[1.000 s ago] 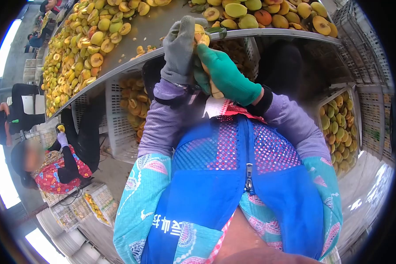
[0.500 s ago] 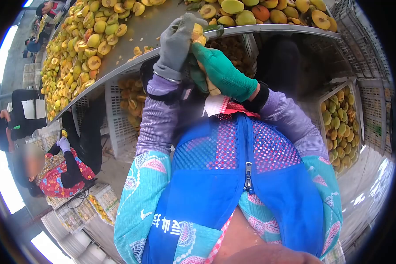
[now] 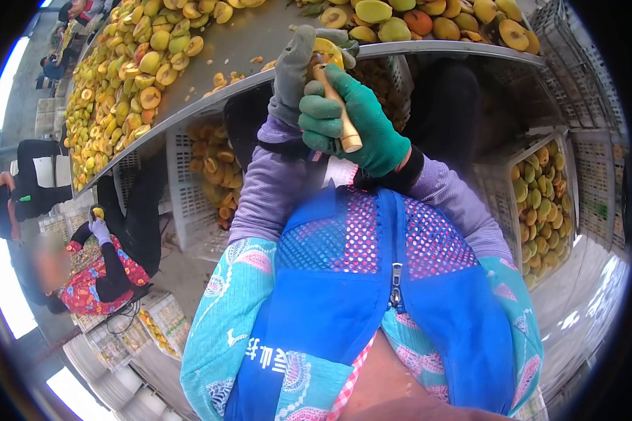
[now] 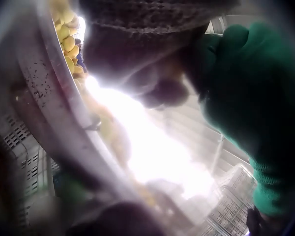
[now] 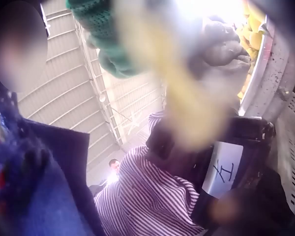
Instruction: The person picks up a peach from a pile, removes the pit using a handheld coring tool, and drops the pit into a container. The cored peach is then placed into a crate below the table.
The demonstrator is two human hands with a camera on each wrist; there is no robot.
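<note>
My left hand (image 3: 291,81), in a grey glove, grips a yellow peach-like fruit half (image 3: 327,50) above the table's near edge. Its cut face shows in the head view. My right hand (image 3: 365,123), in a green glove, has its fingers curled round the pale wooden handle of a small tool (image 3: 341,112). The tool's dark tip end meets the fruit half. In the right wrist view the handle (image 5: 187,98) is a blurred streak before the grey glove (image 5: 223,49). The left wrist view has the green glove (image 4: 255,83) beside the shadowed left hand, with the fruit hidden.
A metal-edged table (image 3: 218,45) carries a heap of halved fruit (image 3: 133,77) at left and more fruit (image 3: 428,21) at right. Crates of fruit stand below, one on the right (image 3: 541,203). Another person (image 3: 105,274) sits at the left.
My right hand has turned, bringing the wooden handle and curled fingers into plain sight. My left hand has shifted slightly right and tilted, showing more of the fruit's cut face.
</note>
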